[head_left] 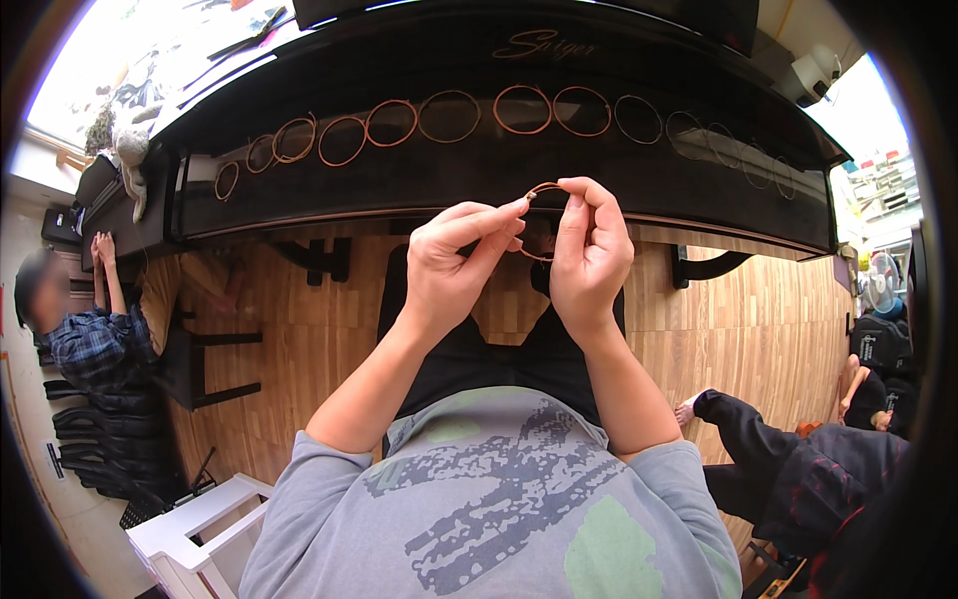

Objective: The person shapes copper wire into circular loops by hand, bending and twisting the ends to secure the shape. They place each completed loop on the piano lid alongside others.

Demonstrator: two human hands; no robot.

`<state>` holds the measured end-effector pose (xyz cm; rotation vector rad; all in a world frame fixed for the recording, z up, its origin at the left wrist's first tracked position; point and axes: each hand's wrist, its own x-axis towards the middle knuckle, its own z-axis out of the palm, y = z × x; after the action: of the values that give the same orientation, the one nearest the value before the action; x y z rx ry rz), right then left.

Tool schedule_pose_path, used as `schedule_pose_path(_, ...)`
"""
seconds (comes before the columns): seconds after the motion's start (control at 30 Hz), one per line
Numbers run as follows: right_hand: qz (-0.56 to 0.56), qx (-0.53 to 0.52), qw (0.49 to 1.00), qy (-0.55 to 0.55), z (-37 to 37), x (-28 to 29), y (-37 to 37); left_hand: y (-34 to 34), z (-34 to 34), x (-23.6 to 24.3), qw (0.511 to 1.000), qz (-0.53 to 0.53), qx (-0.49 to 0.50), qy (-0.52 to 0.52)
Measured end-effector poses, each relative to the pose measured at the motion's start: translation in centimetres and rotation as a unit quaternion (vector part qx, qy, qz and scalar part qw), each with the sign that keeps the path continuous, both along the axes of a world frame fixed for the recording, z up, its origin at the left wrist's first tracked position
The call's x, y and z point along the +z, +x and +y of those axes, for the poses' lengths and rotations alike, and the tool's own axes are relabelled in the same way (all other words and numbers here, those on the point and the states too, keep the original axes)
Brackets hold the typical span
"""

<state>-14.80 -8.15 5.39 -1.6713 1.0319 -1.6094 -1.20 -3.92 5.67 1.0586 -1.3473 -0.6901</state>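
Observation:
In front of the black keyboard lid, my left hand (447, 262) and my right hand (591, 258) hold a small coil of copper-coloured string (544, 187) between them. My left thumb and index finger pinch it at its left side, near a small knot or wrapped end. The right thumb and fingers close on the other side, hiding part of the ring. Farther off, copper-coloured string coils (342, 142) lie in a row on the black lid, with thinner silvery coils (639, 120) toward the right.
The glossy black upright piano (399, 205) spans the far side. To the left, a seated person in a checked shirt (105, 339) is beside a black stool (215, 364). A white stand (205, 529) is at lower left. Another person in dark clothes (808, 479) is at lower right.

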Motion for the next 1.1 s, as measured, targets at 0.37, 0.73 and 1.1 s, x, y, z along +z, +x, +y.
schedule_pose_path(0.37, -0.050, 0.100, 0.990, 0.083, 0.8, 0.1, 0.3, 0.5, 0.0, 1.0, 0.916, -0.359, 0.154, -0.094)
schedule_pose_path(0.73, -0.071, 0.131, 0.983, 0.102, 1.7, -0.3, 0.6, 0.4, 0.4, 1.3, 0.985, -0.071, 0.158, -0.015)
schedule_pose_path(1.1, 0.034, 0.118, 0.992, 0.023, -2.0, -0.8, 2.3, 4.9, -3.3, -1.1, 0.931, 0.257, -0.171, 0.195)
